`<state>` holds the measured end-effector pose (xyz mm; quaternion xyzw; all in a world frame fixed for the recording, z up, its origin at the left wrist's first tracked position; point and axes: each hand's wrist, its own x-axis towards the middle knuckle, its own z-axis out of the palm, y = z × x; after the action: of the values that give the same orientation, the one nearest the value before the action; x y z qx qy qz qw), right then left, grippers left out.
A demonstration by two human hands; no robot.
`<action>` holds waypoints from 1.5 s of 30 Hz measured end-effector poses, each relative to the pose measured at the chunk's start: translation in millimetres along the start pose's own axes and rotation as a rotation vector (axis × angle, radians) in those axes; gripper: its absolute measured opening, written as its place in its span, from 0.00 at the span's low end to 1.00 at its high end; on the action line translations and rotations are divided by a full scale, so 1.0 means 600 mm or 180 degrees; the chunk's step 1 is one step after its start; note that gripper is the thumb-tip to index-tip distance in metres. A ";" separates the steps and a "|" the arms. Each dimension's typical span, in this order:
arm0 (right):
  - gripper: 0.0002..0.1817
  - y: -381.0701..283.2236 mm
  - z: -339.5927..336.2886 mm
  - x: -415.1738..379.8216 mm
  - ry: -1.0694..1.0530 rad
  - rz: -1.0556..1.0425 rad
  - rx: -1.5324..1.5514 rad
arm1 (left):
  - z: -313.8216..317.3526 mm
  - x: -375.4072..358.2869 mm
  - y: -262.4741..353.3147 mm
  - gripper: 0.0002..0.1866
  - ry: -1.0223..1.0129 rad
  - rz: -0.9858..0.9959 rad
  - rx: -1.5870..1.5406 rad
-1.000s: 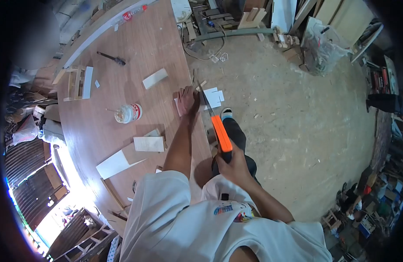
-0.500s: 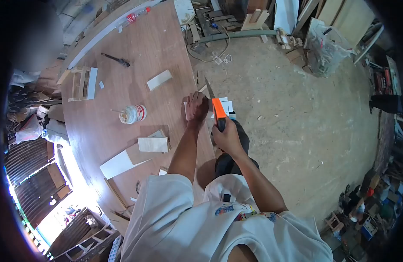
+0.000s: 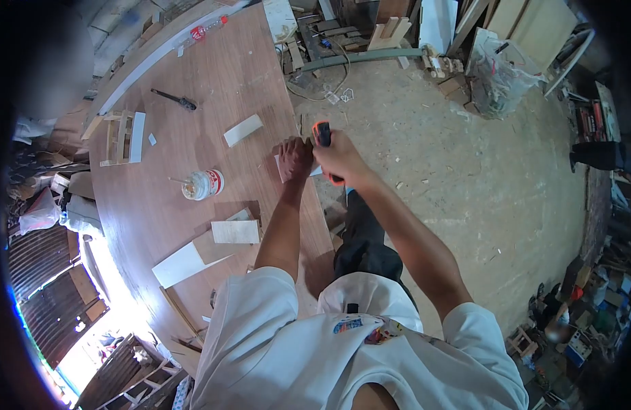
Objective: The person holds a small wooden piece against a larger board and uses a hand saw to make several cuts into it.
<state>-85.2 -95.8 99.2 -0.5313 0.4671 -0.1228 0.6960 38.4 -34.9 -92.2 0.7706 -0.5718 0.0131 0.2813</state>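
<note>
At the table's right edge my left hand [image 3: 294,158] presses down, fingers closed over a white board [image 3: 279,168] whose edge shows beside it. Just to its right, my right hand [image 3: 344,158] is wrapped round the orange and black handle of a handsaw [image 3: 321,134]. The saw's blade is hidden from this angle. My two hands are close together, almost touching. Below the saw, my leg in dark trousers [image 3: 360,225] stands beside the table.
The brown table [image 3: 227,75] bears a jar [image 3: 203,184] with a stick in it, white board pieces [image 3: 235,231], a dark tool [image 3: 173,99], a small wooden frame [image 3: 123,139] and a plastic bottle [image 3: 209,29]. A clear bag [image 3: 503,82] stands on the floor, near wood scraps.
My right hand has risen and turned with the saw; its handle now points up the view and the blade no longer shows. My left hand stays on the board. The view shifts slightly.
</note>
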 end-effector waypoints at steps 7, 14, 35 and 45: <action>0.04 -0.010 -0.003 -0.180 0.0266 -0.0428 -0.0025 | -0.028 0.006 0.022 0.08 -0.0068 -0.0108 0.0226; 0.06 0.094 0.012 -0.094 0.0891 -0.0524 -0.0408 | -0.039 0.016 0.034 0.06 -0.0563 -0.0134 0.0254; 0.10 0.026 0.039 -0.272 0.0779 -0.0757 -0.0096 | -0.037 0.010 0.031 0.06 -0.0423 -0.0366 -0.0004; 0.10 0.051 0.036 -0.187 0.0751 -0.0500 -0.0589 | -0.023 0.033 0.016 0.09 -0.0359 -0.0343 0.0165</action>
<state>-138.1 5.1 131.5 -0.6098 0.5119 -0.1948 0.5728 40.6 -47.7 -69.8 0.8068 -0.5439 -0.0307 0.2288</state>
